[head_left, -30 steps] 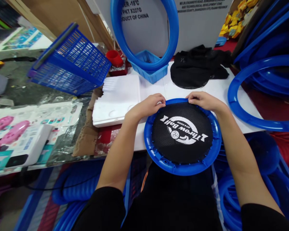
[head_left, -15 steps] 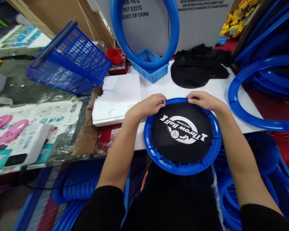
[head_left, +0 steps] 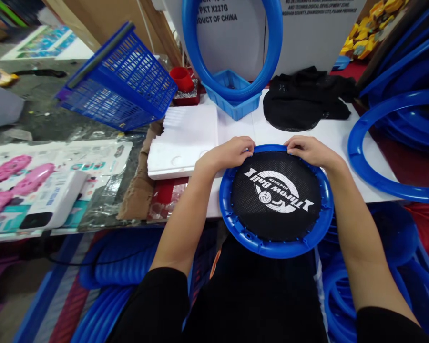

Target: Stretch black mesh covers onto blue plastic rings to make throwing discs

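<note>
A round blue plastic hoop (head_left: 277,248) lies before me, its near edge reaching past the table's front edge. Black mesh netting (head_left: 250,205) with a white "Throw Ball" print spans it, and small pegs line the inner rim. At the far left of the rim, my left hand (head_left: 237,150) is closed, fingertips pinching the net's edge against the hoop. My right hand (head_left: 306,149) pinches the same far edge a little to the right. The fingertips partly hide what lies under them. Behind the hoop is a pile of black mesh pieces (head_left: 307,102).
Blue rings (head_left: 276,47) stand upright in a light-blue tray (head_left: 238,111). White foam (head_left: 186,138) and a tilted blue basket (head_left: 125,81) sit to the left. Another blue ring (head_left: 359,147) rests at the right. More hoops (head_left: 125,267) are stacked below the table.
The view has shifted slightly, so the surroundings appear further right. Both hands keep their grip on the far rim, and the net and hoop look much the same.
</note>
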`<control>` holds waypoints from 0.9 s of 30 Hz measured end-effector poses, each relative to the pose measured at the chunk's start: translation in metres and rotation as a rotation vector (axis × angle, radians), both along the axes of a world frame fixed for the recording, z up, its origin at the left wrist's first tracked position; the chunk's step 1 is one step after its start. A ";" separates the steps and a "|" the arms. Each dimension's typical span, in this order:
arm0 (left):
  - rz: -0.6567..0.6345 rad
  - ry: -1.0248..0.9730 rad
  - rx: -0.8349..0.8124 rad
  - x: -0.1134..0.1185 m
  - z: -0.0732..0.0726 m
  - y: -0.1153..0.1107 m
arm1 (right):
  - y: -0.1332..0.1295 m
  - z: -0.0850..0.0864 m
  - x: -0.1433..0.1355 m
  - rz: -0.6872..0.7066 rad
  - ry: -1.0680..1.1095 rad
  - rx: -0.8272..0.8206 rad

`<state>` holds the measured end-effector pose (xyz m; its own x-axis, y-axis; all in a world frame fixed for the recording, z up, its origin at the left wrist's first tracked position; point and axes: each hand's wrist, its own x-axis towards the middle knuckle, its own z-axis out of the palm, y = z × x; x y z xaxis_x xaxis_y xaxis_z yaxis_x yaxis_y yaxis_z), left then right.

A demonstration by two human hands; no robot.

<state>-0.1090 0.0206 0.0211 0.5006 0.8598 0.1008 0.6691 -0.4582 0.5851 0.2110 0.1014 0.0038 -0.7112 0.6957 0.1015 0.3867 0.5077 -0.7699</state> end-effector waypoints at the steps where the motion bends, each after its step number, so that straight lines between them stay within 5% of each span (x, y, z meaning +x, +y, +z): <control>1: 0.001 -0.010 -0.004 0.000 0.000 0.000 | 0.000 0.001 0.000 0.002 0.001 -0.007; 11: 0.051 -0.048 0.094 0.016 0.005 -0.010 | -0.010 0.011 -0.004 -0.085 0.065 -0.008; 18: -0.028 -0.016 0.190 0.029 0.002 -0.018 | -0.016 0.012 -0.009 0.204 -0.058 0.050; 27: -0.063 0.065 0.066 0.034 -0.001 -0.019 | -0.016 0.008 -0.014 0.231 -0.137 0.095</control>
<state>-0.0751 0.0018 0.0201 0.5608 0.8190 0.1212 0.6735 -0.5364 0.5086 0.1971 0.0855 0.0122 -0.8615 0.5052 0.0506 0.3492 0.6618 -0.6634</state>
